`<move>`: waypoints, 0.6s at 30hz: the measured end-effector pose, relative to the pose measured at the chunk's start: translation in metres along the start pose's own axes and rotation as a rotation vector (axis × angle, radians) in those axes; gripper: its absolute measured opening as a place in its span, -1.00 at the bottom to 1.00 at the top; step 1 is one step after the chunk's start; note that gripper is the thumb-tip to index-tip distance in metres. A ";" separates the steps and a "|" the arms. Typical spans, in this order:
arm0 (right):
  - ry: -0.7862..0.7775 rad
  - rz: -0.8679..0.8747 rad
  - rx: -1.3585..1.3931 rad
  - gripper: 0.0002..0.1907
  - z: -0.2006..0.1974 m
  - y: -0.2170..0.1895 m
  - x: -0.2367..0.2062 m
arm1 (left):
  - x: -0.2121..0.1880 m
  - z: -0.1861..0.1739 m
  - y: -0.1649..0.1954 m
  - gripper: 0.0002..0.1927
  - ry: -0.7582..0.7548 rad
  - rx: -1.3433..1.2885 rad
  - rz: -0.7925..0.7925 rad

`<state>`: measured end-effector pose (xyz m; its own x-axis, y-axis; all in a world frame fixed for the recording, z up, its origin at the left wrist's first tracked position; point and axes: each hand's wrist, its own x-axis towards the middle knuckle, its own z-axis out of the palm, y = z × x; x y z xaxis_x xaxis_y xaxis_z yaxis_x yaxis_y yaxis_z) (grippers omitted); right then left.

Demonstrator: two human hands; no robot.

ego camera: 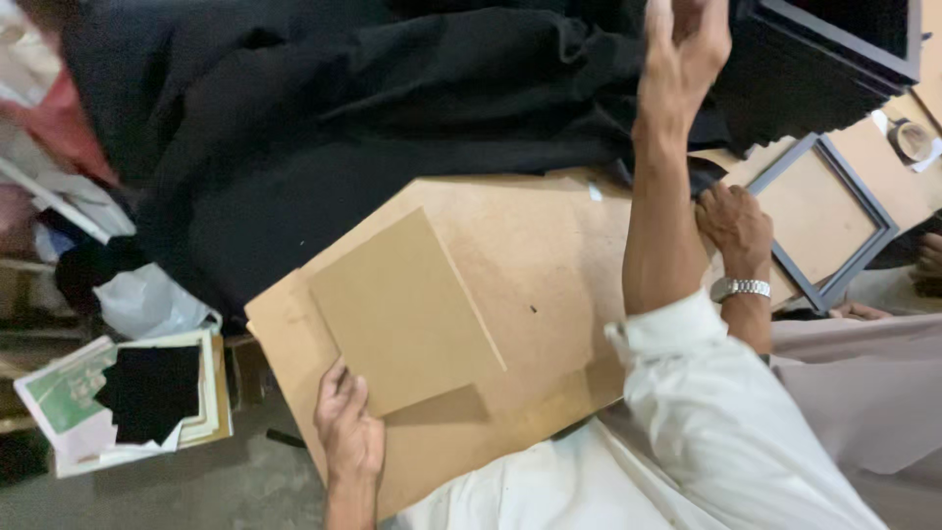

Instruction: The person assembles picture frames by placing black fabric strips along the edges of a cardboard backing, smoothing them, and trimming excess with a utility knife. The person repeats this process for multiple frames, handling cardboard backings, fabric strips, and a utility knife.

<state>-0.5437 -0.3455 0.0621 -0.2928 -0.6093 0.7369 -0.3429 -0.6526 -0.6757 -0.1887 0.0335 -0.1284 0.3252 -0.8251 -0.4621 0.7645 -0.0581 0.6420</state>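
1. Head view, far left: a stack of papers lies on the floor with a black scrap on top; a white plastic bag sits just above it.
2. A big black cloth fills the upper left and middle, draped over the top edge of the board.
3. The left hand grips the lower corner of a small brown card, fingers curled over its edge; the card lies tilted on a larger brown board.
4. The right hand is raised high at the cloth's edge, fingers loosely spread and clamped on nothing that I can see; a rolled white sleeve covers the upper arm.
5. Another person's hand, with a metal wristwatch, rests just beside that forearm at the board's right edge.
6. Right of it, a grey picture frame lies flat on the desk; a darker frame sits above, and a tape roll lies near the right edge.
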 end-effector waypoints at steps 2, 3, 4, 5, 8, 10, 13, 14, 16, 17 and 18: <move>-0.257 0.187 0.081 -0.86 -0.004 -0.049 -0.085 | 0.001 0.001 0.000 -0.52 -0.015 -0.005 0.001; -0.372 0.293 0.029 -0.83 -0.007 -0.073 -0.129 | 0.002 0.002 0.001 -0.52 -0.036 -0.021 0.006; -0.423 0.529 0.062 -0.73 -0.008 -0.091 -0.165 | 0.003 0.004 0.000 -0.52 -0.080 -0.008 0.053; -0.487 0.709 -0.002 -0.69 -0.011 -0.107 -0.197 | 0.002 0.006 0.000 -0.51 -0.121 0.008 0.104; -0.557 0.998 0.060 -0.63 -0.028 -0.136 -0.268 | -0.002 0.013 0.002 -0.53 -0.169 0.143 0.148; -0.558 1.027 0.159 -0.55 -0.041 -0.137 -0.289 | -0.008 0.019 0.007 -0.53 -0.230 0.297 0.160; -0.338 1.063 0.263 -0.56 -0.069 -0.133 -0.301 | -0.009 0.029 0.030 -0.60 -0.365 0.477 0.066; -0.339 1.040 0.259 -0.57 -0.078 -0.132 -0.304 | -0.007 0.030 0.042 -0.60 -0.331 0.683 0.161; -0.317 0.991 0.240 -0.61 -0.098 -0.134 -0.305 | 0.006 0.036 0.067 -0.60 -0.277 1.094 0.342; -0.339 0.987 0.199 -0.59 -0.103 -0.136 -0.308 | 0.019 0.041 0.081 -0.61 -0.273 1.228 0.627; -0.354 0.982 0.153 -0.57 -0.105 -0.139 -0.311 | 0.034 0.046 0.095 -0.62 -0.276 1.341 0.919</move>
<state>-0.4987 -0.0180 -0.0710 -0.0953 -0.9815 -0.1658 0.0276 0.1639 -0.9861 -0.1306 -0.0259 -0.0557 0.1540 -0.9161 0.3703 -0.6605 0.1833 0.7281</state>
